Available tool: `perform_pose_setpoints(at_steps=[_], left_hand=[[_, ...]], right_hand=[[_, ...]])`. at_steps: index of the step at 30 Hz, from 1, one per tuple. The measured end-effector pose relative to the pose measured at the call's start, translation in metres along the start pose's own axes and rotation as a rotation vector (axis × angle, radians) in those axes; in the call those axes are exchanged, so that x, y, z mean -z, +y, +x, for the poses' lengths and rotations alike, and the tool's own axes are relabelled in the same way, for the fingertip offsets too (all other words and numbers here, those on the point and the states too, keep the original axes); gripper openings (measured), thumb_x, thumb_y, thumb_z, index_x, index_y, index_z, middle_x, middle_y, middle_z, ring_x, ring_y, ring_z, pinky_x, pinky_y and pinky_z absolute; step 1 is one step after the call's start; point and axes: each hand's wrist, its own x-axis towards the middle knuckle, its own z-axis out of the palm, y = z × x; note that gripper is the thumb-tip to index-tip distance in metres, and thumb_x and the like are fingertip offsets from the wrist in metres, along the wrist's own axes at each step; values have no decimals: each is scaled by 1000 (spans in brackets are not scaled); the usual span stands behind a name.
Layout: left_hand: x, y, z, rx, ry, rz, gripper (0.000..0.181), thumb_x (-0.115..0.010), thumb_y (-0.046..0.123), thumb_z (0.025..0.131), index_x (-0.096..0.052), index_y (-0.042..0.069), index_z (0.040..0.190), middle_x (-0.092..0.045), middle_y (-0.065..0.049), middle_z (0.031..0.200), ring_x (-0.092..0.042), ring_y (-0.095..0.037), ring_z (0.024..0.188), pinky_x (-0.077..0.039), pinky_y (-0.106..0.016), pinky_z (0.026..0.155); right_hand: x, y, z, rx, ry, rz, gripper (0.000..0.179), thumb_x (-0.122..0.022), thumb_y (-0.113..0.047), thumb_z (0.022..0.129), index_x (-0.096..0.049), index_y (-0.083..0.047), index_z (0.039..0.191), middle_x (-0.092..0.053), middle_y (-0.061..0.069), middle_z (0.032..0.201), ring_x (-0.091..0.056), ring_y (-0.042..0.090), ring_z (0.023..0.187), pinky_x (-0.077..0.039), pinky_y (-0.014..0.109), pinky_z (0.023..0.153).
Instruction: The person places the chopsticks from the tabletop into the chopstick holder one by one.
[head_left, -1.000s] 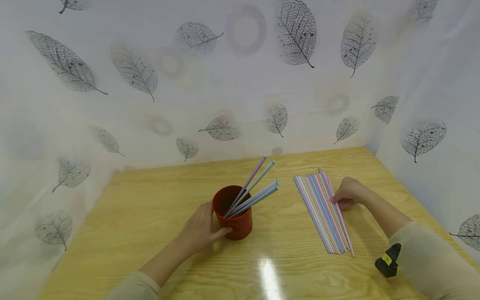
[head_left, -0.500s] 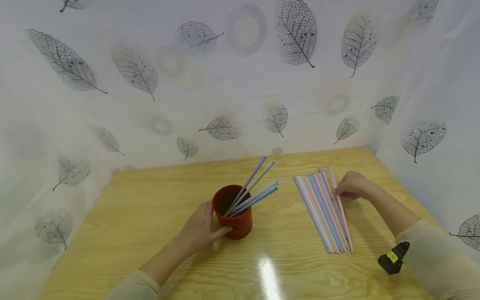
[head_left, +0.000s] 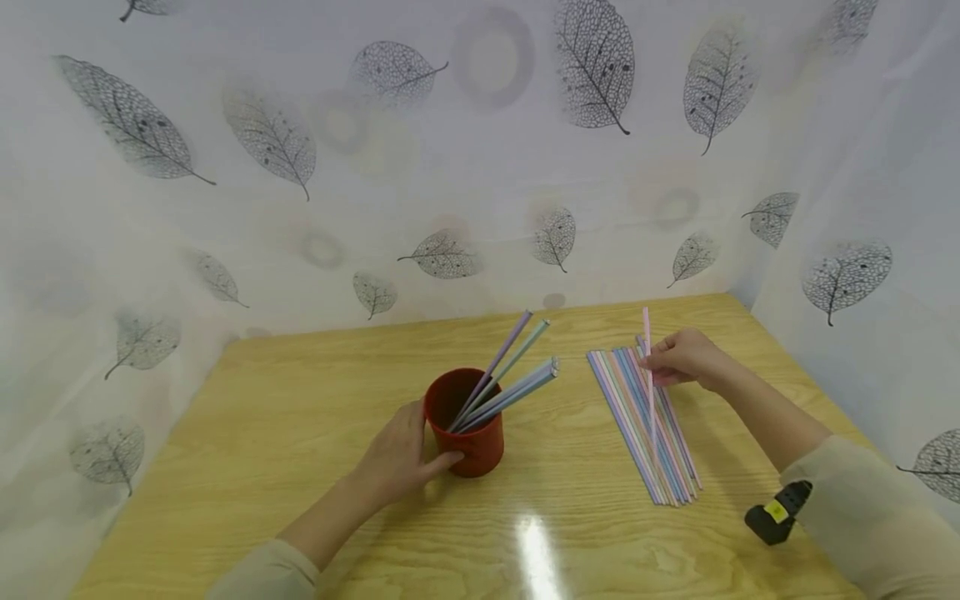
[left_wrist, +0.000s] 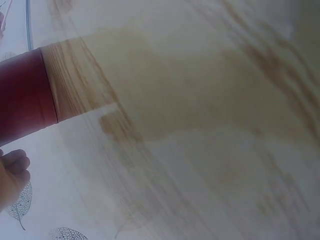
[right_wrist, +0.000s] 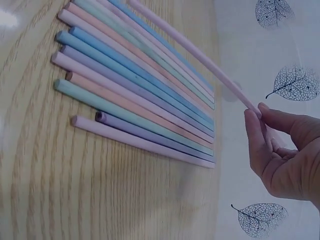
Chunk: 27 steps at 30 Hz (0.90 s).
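In the head view my left hand (head_left: pixel 393 457) grips a red cup (head_left: pixel 483 446) from its left side, thumb across the front. Several pastel straws (head_left: pixel 519 392) lean to the right inside it. The left wrist view catches the red cup's side (left_wrist: pixel 25 97) with curled fingers near it. To the right, my right hand (head_left: pixel 686 360) pinches a pink straw (head_left: pixel 651 408) between thumb and fingertips, its upper part raised. That straw slants across the row of straws (head_left: pixel 626 400) on the table. The right wrist view shows the pinched straw (right_wrist: pixel 195 52) above the row.
A light wood table (head_left: pixel 315 417) carries everything, with a glare spot near its front. Behind and at the sides hangs a white leaf-print cloth (head_left: pixel 480 167). A small black device (head_left: pixel 776 517) is at my right sleeve.
My right hand has drawn the pink straw away from the row's right edge, lifted it and swung it left over the other straws. The left hand and cup stay put.
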Motion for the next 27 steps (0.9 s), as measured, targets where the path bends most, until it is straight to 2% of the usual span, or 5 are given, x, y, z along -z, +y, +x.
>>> perform_pose_setpoints(at_steps=[8, 17, 20, 27], left_hand=[[-1, 1, 2, 0, 6, -4, 82, -62, 58, 83, -39, -2, 134, -57, -19, 120, -57, -32, 110, -50, -45, 92], [-1, 2, -1, -9, 21, -10, 82, -56, 62, 84, -39, -2, 133, -57, -19, 119, -56, -32, 110, -51, -44, 90], [-1, 2, -1, -12, 18, -8, 82, -54, 63, 85, -39, -2, 133, -56, -19, 120, -56, -32, 110, -51, -44, 90], [-2, 2, 0, -24, 23, 14, 82, -53, 63, 85, -40, -4, 131, -57, -20, 117, -57, -32, 108, -52, -44, 89]], right_hand=[[-11, -16, 1, 35, 93, 212, 28, -61, -9, 91, -50, 10, 109, -66, -2, 72, -66, 6, 62, -57, 23, 68], [-29, -37, -3, 140, 235, 447, 15, -63, -6, 89, -53, 4, 94, -66, -2, 68, -68, 7, 61, -57, 22, 66], [-34, -46, -5, 171, 287, 542, 13, -62, -5, 89, -52, 3, 93, -66, -2, 68, -67, 7, 61, -57, 22, 66], [-45, -69, -5, 157, 300, 832, 14, -65, -3, 87, -52, 0, 90, -66, 2, 69, -66, 10, 63, -57, 24, 69]])
